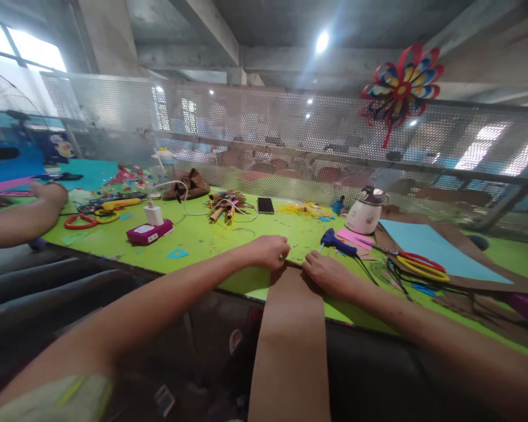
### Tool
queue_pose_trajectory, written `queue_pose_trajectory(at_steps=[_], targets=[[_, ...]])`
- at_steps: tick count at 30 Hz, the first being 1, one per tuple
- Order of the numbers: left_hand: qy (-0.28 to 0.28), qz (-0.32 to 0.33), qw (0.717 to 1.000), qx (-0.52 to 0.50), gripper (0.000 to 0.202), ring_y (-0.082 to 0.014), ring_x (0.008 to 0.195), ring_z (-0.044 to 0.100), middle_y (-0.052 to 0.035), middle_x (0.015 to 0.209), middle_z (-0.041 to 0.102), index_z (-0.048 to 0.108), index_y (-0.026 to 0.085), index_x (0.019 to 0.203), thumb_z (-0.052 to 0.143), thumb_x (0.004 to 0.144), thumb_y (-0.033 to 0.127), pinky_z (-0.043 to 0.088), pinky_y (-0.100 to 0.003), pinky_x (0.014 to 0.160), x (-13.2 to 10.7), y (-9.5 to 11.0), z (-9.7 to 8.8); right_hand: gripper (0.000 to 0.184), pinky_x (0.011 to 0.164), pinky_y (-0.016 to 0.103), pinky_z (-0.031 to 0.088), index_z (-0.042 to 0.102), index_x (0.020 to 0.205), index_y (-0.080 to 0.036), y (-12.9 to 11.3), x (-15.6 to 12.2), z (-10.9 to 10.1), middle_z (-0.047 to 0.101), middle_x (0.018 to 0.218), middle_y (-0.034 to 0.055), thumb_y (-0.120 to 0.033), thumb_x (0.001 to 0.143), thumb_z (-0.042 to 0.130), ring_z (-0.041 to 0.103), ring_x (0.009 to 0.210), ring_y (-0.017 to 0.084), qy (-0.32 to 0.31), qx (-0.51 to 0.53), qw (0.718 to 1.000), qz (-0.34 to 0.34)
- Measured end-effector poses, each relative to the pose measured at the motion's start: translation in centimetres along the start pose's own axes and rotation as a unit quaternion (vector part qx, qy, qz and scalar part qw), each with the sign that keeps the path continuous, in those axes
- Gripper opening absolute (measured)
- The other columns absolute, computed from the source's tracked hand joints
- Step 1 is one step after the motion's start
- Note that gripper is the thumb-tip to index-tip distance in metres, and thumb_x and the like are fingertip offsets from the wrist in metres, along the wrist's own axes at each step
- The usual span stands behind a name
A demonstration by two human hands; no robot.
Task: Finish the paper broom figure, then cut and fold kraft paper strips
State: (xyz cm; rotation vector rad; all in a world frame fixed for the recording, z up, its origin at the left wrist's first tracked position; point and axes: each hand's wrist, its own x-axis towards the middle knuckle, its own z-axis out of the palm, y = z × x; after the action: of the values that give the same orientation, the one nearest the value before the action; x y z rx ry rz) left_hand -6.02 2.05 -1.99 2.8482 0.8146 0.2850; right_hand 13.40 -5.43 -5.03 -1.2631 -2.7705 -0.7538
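A long strip of brown paper (293, 340) hangs over the front edge of the green table toward me, its far end lying on the tabletop. My left hand (270, 252) is closed at the far left corner of that end. At the right corner, my right hand (328, 271) has its fingers bent and pressed on the paper's edge. The far edge between the hands looks slightly turned up or rolled. Just beyond my right hand lies a blue glue gun (338, 242).
Scissors (422, 265) and light-blue paper (444, 249) lie on the right, near a white kettle (363, 214). A phone (265, 205), rolled brown tubes (229, 206) and a purple power strip (149, 232) sit farther back. A co-worker's arm (30, 217) rests at the left.
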Motion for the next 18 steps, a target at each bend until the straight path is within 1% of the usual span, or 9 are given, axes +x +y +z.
queue_pose_trajectory(at_steps=[2,4,6,9,13,15,16,17,18], targets=[[-0.013,-0.045,0.997,-0.056,0.022,-0.0141,0.064,0.054,-0.0060,0.071,0.065,0.068,0.012,0.076,0.052,0.078,0.026,0.038,-0.023,0.061,1.5,-0.3,-0.7,0.015,0.064,0.031,0.038,0.060,0.081,-0.012,-0.1,-0.2,0.0,0.059,0.080,0.0106,-0.017,0.088,0.048,0.051,0.077,0.022,0.006,-0.003,1.000,0.007],[-0.035,-0.052,0.994,-0.084,0.033,-0.0116,0.056,0.051,-0.0037,0.062,0.064,0.069,0.011,0.073,0.045,0.084,0.030,0.036,-0.021,0.057,3.0,-0.3,-1.0,0.013,0.064,0.031,0.038,0.059,0.081,-0.013,-0.1,-0.5,-0.1,0.059,0.081,0.0102,-0.014,0.087,0.047,0.051,0.077,0.022,0.012,-0.006,1.000,0.012],[-0.063,-0.053,0.991,-0.107,0.035,-0.0101,0.050,0.047,-0.0016,0.053,0.060,0.069,0.012,0.066,0.046,0.084,0.032,0.033,-0.021,0.053,3.9,-0.1,-0.9,0.012,0.064,0.032,0.038,0.058,0.082,-0.013,-0.1,-0.8,0.0,0.058,0.082,0.0098,-0.011,0.086,0.047,0.050,0.078,0.022,0.020,-0.012,0.999,0.022],[-0.086,-0.055,0.986,-0.134,0.033,-0.0087,0.046,0.040,0.0019,0.045,0.052,0.066,0.012,0.059,0.054,0.080,0.034,0.030,-0.021,0.050,4.0,0.1,-0.3,0.011,0.063,0.032,0.037,0.058,0.082,-0.012,0.0,-1.1,0.3,0.057,0.081,0.0094,-0.009,0.085,0.047,0.048,0.077,0.022,0.049,-0.013,0.998,0.043],[-0.073,-0.062,0.979,-0.179,0.029,-0.0083,0.049,0.040,0.0035,0.051,0.052,0.064,0.013,0.063,0.053,0.081,0.034,0.029,-0.021,0.051,2.8,-0.2,0.4,0.013,0.062,0.031,0.038,0.057,0.077,-0.013,0.3,-1.0,1.2,0.055,0.077,0.0089,-0.010,0.084,0.047,0.048,0.076,0.021,0.096,0.015,0.993,0.072],[-0.063,-0.066,0.975,-0.202,0.031,-0.0084,0.049,0.039,0.0031,0.050,0.049,0.061,0.013,0.062,0.051,0.082,0.035,0.029,-0.021,0.050,2.3,-0.6,0.7,0.016,0.065,0.032,0.040,0.058,0.074,-0.014,0.6,-0.7,1.4,0.055,0.077,0.0086,-0.013,0.084,0.046,0.049,0.076,0.020,0.130,0.079,0.982,0.110],[-0.057,-0.067,0.973,-0.213,0.032,-0.0083,0.049,0.039,0.0030,0.050,0.048,0.060,0.013,0.062,0.051,0.082,0.035,0.029,-0.022,0.050,2.2,-0.7,0.7,0.015,0.068,0.032,0.041,0.059,0.076,-0.014,0.8,-0.6,1.4,0.055,0.079,0.0087,-0.015,0.084,0.047,0.050,0.078,0.020,0.145,0.142,0.970,0.135],[-0.052,-0.067,0.971,-0.223,0.032,-0.0082,0.048,0.038,0.0029,0.050,0.047,0.059,0.012,0.062,0.051,0.082,0.035,0.028,-0.022,0.049,2.2,-0.9,0.8,0.013,0.070,0.032,0.042,0.060,0.082,-0.014,1.1,-0.5,1.3,0.057,0.083,0.0089,-0.018,0.083,0.049,0.052,0.080,0.019,0.155,0.217,0.951,0.160],[-0.047,-0.066,0.969,-0.234,0.031,-0.0081,0.048,0.037,0.0029,0.051,0.046,0.058,0.012,0.062,0.051,0.082,0.035,0.028,-0.022,0.049,2.1,-1.0,0.8,0.015,0.070,0.032,0.044,0.061,0.091,-0.014,1.4,-0.5,1.0,0.058,0.088,0.0093,-0.021,0.082,0.051,0.053,0.082,0.019,0.158,0.285,0.927,0.183]])
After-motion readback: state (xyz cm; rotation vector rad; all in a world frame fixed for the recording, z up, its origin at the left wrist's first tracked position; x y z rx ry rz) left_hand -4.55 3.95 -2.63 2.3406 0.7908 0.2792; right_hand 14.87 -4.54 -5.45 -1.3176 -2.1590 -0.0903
